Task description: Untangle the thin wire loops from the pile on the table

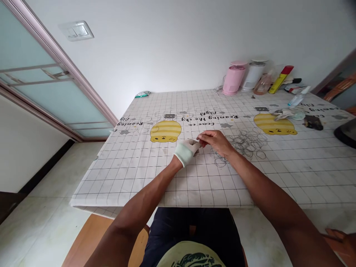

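My left hand [187, 150], in a white glove with a pale green cuff, is closed with its fingertips pinched, above the checked tablecloth. My bare right hand [215, 141] meets it, thumb and forefinger pressed together at the left fingertips. What the two pinches hold is too small to make out; a bit of thin dark loop shows just under the left fingers. Beside and partly beneath my right wrist lies a loose pile of thin, dark, wire-like rings [246, 144], some overlapping, a few stray ones toward the near side.
At the back right stand a pink cylinder device [234, 79], a white one [251, 78], a bottle [263, 84] and a yellow-red box [280, 81]. Nearer are a spray bottle [299, 97], a crumpled glove [289, 113] and a black item [313, 122]. A green packet [142, 94] lies back left.
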Motion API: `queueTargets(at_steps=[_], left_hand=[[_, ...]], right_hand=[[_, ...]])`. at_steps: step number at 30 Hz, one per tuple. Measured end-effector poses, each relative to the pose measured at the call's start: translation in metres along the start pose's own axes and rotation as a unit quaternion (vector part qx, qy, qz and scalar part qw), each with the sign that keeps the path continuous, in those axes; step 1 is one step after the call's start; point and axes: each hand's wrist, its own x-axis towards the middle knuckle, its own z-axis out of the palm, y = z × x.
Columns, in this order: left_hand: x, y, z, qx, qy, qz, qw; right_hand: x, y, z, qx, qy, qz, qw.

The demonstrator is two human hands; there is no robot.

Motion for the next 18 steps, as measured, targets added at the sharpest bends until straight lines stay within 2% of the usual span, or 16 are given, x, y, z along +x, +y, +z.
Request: queueTargets(at_steps=[2,4,8,14,18], left_hand=[[-0.002,0.000,0.002,0.073,0.026,0.021,0.997],[-0.001,-0.002,0.004,0.132,0.054,0.016,0.990],[0.006,-0.007,0.013,0.163,0.078,-0.007,0.984],[0.016,-0.016,0.023,0.140,0.084,-0.006,0.986],[0.013,-0.011,0.016,0.022,0.022,0.019,0.999]], right_hand=[[-0.003,-0.004,0.002,-0.080,0.020,-0.025,0.996],[-0.005,-0.007,0.005,-0.148,0.047,-0.044,0.987],[-0.005,-0.005,0.016,-0.180,0.088,-0.073,0.977],[-0.004,-0.003,0.019,-0.159,0.104,-0.055,0.980],[-0.003,-0.006,0.006,-0.101,0.093,-0.031,0.990]])
